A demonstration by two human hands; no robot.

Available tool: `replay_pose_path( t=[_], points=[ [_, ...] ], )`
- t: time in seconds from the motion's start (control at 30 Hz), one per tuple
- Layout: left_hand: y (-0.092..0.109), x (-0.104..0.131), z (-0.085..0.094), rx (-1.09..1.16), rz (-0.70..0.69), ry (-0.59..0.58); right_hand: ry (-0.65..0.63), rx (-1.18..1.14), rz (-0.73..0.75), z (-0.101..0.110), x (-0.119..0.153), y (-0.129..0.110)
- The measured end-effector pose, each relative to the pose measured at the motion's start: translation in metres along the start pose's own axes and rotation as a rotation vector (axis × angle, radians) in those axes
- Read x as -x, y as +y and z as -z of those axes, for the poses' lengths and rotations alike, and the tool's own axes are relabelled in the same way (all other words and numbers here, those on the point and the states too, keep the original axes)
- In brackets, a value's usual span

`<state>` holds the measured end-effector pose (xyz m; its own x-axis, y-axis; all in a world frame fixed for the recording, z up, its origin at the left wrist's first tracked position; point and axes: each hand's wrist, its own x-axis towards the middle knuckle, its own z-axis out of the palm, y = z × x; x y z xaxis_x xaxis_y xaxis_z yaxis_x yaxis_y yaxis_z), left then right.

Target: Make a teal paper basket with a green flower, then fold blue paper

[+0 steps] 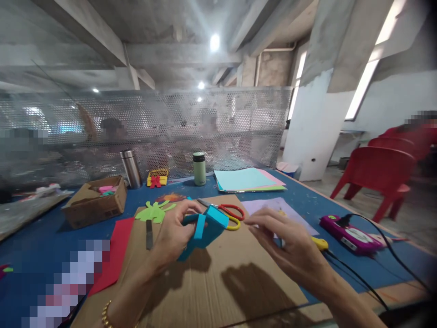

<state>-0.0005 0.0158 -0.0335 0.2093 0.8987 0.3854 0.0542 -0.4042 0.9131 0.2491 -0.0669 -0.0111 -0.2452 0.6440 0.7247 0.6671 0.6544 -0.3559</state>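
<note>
A bright blue craft-foam or paper piece (208,228), folded into a box-like shape, is in my left hand (179,228), gripped between thumb and fingers. My right hand (285,232) hovers to its right, apart from it, thumb and fingertips drawn together; whether anything small is between them I cannot make out. Scissors (234,214) with red and yellow handles lie behind the blue piece. Partly hidden by my right hand is a yellow tool (320,243) with a black cord. Beneath both hands lies a brown cardboard sheet (218,282), with a dark flat blade-like strip (149,234) on it.
Green cut-outs (155,212) and a red sheet (119,246) lie left. Behind stand a cardboard box (95,205), steel flask (130,168), green bottle (199,169) and stacked coloured sheets (246,179). A purple corded device (351,234) sits right, near the table edge.
</note>
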Motion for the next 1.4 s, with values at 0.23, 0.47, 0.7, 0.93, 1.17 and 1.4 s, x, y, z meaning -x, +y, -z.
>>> replay_pose_path(
  t=[0.23, 0.47, 0.7, 0.93, 1.17, 1.4],
  points=[
    [0.024, 0.007, -0.001, -0.127, -0.037, 0.041, 0.147, 0.317, -0.210, 0.035, 0.070, 0.061],
    [0.022, 0.006, 0.001, -0.134, -0.105, 0.088, -0.095, 0.861, -0.332, 0.054, 0.100, 0.103],
    [0.031, 0.012, 0.003, -0.151, -0.059, 0.083, -0.336, 1.011, -0.300, 0.038, 0.083, 0.133],
    [0.013, 0.005, 0.006, -0.158, -0.206, 0.083, -0.256, 0.858, -0.243, 0.039, 0.091, 0.154],
    [-0.007, 0.001, 0.001, -0.244, -0.261, 0.024, -0.044, 0.200, -0.353, 0.040, 0.081, 0.104],
    [-0.020, 0.001, -0.002, -0.285, -0.278, -0.014, -0.071, -0.177, -0.419, 0.019, 0.053, 0.035]
  ],
)
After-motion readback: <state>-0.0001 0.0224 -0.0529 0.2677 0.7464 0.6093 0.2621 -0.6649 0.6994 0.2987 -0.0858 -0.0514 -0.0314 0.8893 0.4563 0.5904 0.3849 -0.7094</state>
